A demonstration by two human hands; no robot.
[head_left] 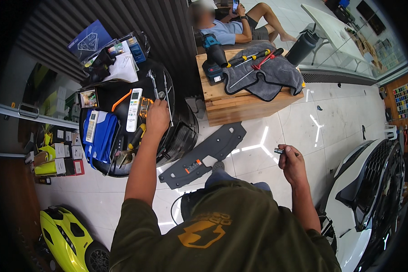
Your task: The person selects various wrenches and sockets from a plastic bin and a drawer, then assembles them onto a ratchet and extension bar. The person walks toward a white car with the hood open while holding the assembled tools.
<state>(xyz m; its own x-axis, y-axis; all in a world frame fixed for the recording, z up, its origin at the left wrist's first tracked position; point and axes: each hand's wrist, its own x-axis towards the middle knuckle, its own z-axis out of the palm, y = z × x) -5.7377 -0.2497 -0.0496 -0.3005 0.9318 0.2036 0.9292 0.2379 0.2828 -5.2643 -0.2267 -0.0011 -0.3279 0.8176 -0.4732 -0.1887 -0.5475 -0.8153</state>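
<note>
My left hand (pixel 157 119) reaches down onto a black round-topped stand (pixel 143 79), its fingers drawn together at the near end of a silver ratchet (pixel 153 82). What the fingertips grip, if anything, is hidden. Close to their right lies a long metal extension bar (pixel 168 102), and to their left an orange-and-black meter (pixel 145 107) and a white remote control (pixel 133 110). Held up over the floor at the right, my right hand (pixel 293 164) pinches a small silver socket (pixel 279 151) between thumb and fingers.
A wooden box (pixel 240 111) holds a grey towel (pixel 269 84), screwdrivers and a cordless tool (pixel 214 59). A black plastic panel (pixel 204 154) lies by my foot. A seated person (pixel 231 31) is beyond. A white car bumper (pixel 358 190) stands right, a yellow toy car (pixel 70 235) lower left.
</note>
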